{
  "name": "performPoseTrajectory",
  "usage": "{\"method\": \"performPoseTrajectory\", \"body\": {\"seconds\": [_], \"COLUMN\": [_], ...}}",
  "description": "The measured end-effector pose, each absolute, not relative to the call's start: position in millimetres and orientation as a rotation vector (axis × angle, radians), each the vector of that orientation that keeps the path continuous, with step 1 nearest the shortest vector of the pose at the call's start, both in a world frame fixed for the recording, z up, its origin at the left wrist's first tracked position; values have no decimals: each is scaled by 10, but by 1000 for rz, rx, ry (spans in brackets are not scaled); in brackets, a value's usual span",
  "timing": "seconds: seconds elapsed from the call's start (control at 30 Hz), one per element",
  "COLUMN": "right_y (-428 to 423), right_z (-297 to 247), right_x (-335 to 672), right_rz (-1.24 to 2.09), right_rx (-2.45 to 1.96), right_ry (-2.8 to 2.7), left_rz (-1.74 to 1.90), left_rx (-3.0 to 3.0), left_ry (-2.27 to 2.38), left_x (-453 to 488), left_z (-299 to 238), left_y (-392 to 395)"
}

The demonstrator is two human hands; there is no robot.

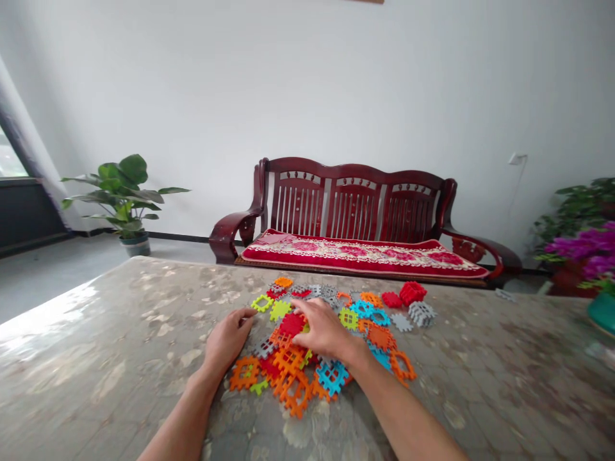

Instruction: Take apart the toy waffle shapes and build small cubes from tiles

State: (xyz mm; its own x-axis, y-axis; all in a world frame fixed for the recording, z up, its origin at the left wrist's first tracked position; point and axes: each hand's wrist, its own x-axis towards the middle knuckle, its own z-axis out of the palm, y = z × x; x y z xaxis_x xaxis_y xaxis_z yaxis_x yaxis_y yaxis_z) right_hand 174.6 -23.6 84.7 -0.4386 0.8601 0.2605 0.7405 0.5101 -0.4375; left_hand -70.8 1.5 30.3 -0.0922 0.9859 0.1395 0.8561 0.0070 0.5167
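Note:
A loose pile of toothed plastic building tiles in orange, red, blue, green and grey lies before me on the table. My right hand [323, 328] reaches over the middle of it, thumb and index finger spread on either side of a red tile [291, 325]. The thumb is close to that tile's near edge; whether it touches cannot be made out. At the pile's left edge rests my left hand [231, 335], fingers loosely bent and nothing visible in them. Its fingertips are close to a green frame tile [262, 303]. Orange tiles [289, 362] and a blue window tile [331, 376] lie nearest me.
Red tiles [413, 292] and grey tiles [422, 314] stand stacked at the pile's right. A patterned cover lies over the table [144, 358]. Beyond it is a wooden bench [353, 198] with a red cushion. Purple flowers [589, 250] in a teal pot stand at the right.

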Motion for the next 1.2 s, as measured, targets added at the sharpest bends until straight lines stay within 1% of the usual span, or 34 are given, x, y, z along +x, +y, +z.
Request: {"method": "performPoseTrajectory", "body": {"seconds": [0.1, 0.27, 0.37, 0.47, 0.6, 0.83, 1.03, 1.2], "right_y": [-155, 75, 153, 170, 200, 308, 286, 279], "right_z": [866, 865, 876, 908, 948, 938, 884, 818], "right_x": [2069, 3063, 3599, 3897, 4034, 4161, 4169, 4128], "right_rz": [336, 167, -61, -187, -247, -210, -114, -103], "right_rx": [-1400, -1738, -1918, -2064, -2156, -2082, -2100, -2123], "right_ry": [-2069, -1792, -1839, -1980, -2160, -2365, -2393, -2352], "left_rz": [705, 670, 649, 635, 653, 678, 722, 742], "left_rx": [1932, 1929, 1915, 1902, 1921, 1914, 1923, 1919], "left_ry": [2019, 2031, 2059, 2068, 2047, 2041, 2029, 2047], "left_x": [-716, -698, -683, -682, -703, -723, -718, -722], "left_z": [294, 320, 343, 347, 313, 277, 280, 271], "left_y": [21, 14, 5, 2, 22, 40, 28, 30]}}
